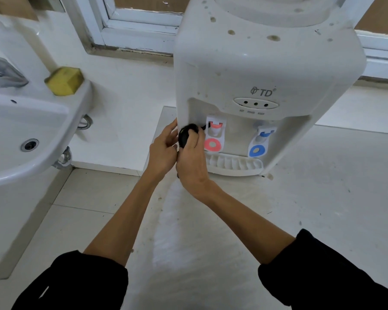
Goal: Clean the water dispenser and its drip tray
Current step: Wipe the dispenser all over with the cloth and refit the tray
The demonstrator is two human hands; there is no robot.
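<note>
- Right hand (192, 162) grips a black scrubber (187, 135) against the water dispenser (251, 70) front; left hand (162, 151) lies relaxed at nine o'clock, steadying the corner.
- Drip tray (233, 164) at three o'clock looks unwiped: likely next.

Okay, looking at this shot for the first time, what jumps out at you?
The white water dispenser by the window, its top spotted with grime. At its left front corner both hands meet: the right hand grips a black object beside the red tap, the left hand alongside. A yellow sponge sits on the sink's rim.
</note>
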